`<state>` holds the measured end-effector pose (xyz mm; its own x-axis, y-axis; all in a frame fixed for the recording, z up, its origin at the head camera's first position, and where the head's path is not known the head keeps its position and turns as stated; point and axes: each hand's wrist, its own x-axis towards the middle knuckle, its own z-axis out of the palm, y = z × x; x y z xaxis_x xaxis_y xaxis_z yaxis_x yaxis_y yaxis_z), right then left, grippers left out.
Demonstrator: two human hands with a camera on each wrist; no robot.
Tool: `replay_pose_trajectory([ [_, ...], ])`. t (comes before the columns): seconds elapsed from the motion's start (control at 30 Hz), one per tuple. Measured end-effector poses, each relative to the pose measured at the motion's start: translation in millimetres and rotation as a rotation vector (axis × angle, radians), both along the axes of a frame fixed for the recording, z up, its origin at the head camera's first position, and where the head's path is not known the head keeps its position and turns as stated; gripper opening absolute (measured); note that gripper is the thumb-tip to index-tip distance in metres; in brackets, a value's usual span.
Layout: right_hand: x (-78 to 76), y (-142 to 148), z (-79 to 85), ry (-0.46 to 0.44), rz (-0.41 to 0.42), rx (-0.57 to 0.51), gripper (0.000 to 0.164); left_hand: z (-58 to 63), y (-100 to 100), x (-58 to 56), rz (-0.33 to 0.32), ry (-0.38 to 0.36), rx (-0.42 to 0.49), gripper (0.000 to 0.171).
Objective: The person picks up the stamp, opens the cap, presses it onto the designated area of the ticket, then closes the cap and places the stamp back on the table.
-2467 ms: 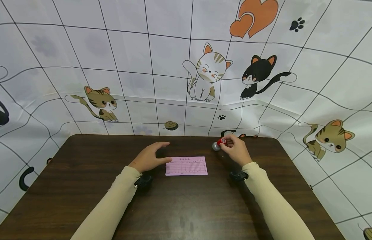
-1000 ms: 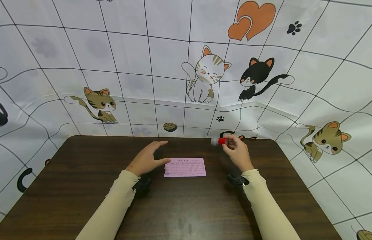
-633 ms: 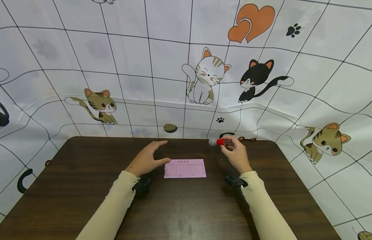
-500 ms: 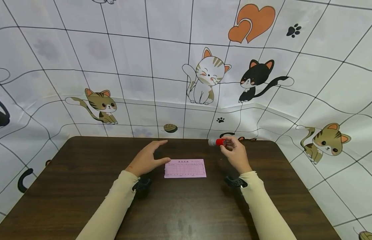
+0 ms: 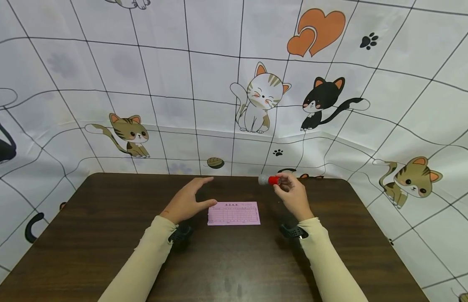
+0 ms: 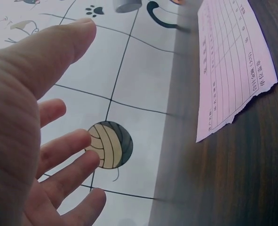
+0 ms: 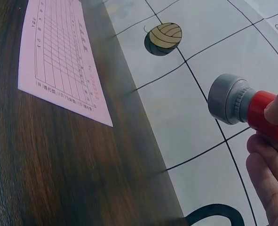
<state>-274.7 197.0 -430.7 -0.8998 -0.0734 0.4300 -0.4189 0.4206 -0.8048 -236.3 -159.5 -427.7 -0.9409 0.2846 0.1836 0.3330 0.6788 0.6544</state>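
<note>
Your R hand pinches the red-grey cylinder, prob. light, stiff & a bit slick, by its red end, the best grip, nr the far edge of the worktop, while your L hand, loose & empty, is nr the pink slip.

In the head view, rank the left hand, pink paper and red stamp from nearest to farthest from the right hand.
1. Red stamp: held by the right hand.
2. Pink paper: on the table, leftward.
3. Left hand: farther left.
</note>
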Motion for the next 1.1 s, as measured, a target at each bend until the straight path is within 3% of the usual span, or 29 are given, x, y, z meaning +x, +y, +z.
replay_pose_trajectory([
  [1.1, 0.9, -27.4, -2.7, 0.033, 0.075, -0.061, 0.03, 2.7, 0.8, 0.6, 0.011, 0.05, 0.01, 0.084],
])
